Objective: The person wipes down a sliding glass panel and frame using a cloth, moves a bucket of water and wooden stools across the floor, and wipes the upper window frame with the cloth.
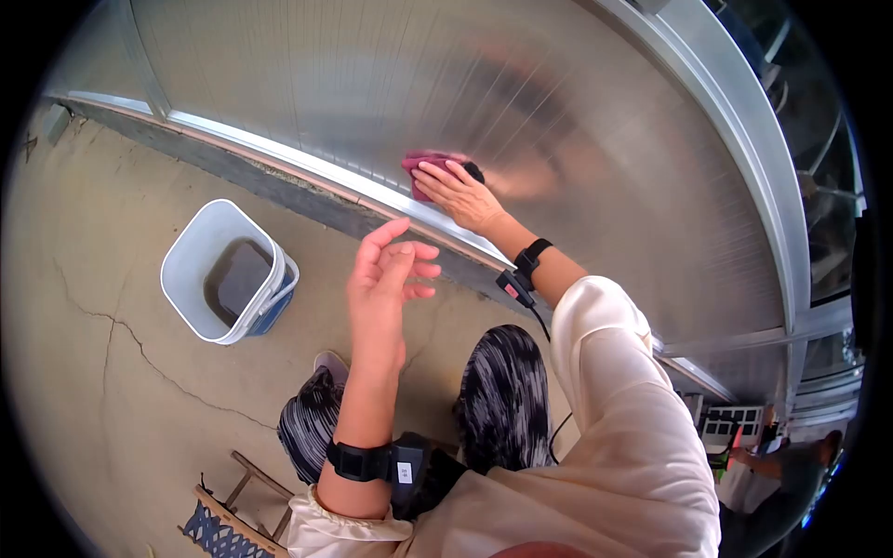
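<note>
My right hand (458, 193) lies flat on a folded dark red cloth (420, 167), pressing it against the lower part of a translucent ribbed panel (326, 84). The cloth is just above the panel's pale metal bottom rail (372, 190). In the air above the floor, my left hand (393, 265) has its fingers loosely curled and apart, holding nothing. To its left stands a white bucket (186, 270) with dark, murky water (238, 279) in it. A black band with a small device sits on each of my forearms.
Cracked concrete floor (112, 391) spreads below and left. A small wooden stool with a woven seat (228, 530) is at the bottom left. A curved metal frame (744, 139) borders the panel. At the lower right, another person (791, 479) is near a crate (730, 426).
</note>
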Demonstrator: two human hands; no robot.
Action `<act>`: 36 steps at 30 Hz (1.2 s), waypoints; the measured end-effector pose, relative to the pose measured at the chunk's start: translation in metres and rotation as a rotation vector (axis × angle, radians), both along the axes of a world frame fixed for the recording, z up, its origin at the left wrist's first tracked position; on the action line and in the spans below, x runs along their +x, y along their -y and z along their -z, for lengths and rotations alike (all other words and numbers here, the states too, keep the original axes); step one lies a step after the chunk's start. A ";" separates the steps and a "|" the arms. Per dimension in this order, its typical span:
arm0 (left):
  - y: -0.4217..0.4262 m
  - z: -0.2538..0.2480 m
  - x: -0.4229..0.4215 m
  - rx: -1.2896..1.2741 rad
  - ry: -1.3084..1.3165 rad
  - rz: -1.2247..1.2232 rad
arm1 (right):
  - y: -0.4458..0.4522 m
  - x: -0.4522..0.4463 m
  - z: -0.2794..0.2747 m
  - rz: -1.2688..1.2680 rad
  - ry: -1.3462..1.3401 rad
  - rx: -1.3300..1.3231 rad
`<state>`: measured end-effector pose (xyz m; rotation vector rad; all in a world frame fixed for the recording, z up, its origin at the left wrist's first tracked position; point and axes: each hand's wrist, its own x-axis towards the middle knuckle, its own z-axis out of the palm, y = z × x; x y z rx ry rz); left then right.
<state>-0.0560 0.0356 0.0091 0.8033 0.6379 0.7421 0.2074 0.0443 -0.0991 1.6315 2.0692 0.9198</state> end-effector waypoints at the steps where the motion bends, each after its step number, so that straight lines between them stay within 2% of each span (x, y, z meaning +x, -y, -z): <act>1: -0.001 -0.001 -0.001 0.008 0.001 0.007 | 0.000 0.000 -0.001 -0.011 0.005 0.005; 4: -0.003 0.005 -0.003 0.040 -0.010 -0.014 | -0.003 0.001 -0.023 -0.033 0.111 -0.092; 11: 0.001 0.015 -0.003 0.060 -0.026 0.010 | -0.049 -0.011 -0.214 -0.116 0.008 0.602; 14: 0.007 0.022 -0.003 0.088 -0.014 0.025 | -0.054 -0.017 -0.247 -0.184 -0.032 0.647; 16: 0.010 0.022 -0.003 0.070 0.008 0.055 | -0.054 -0.027 -0.229 -0.190 -0.029 0.701; 19: 0.009 0.021 -0.003 0.051 0.014 0.067 | -0.072 -0.038 -0.176 -0.147 -0.042 0.599; 23: 0.003 0.010 -0.001 0.028 0.037 0.059 | -0.094 -0.038 -0.101 -0.034 0.049 0.354; 24: 0.002 0.010 0.000 0.032 0.032 0.071 | -0.099 -0.039 -0.080 -0.037 0.045 0.348; 30: 0.001 0.012 0.005 0.035 0.074 0.078 | -0.091 -0.041 0.035 -0.024 0.054 -0.081; 33: -0.002 0.009 0.003 0.072 0.078 0.077 | -0.092 -0.032 0.035 -0.059 0.137 -0.094; 36: 0.001 0.008 0.001 0.055 0.067 0.052 | -0.102 -0.037 -0.045 -0.078 0.023 0.027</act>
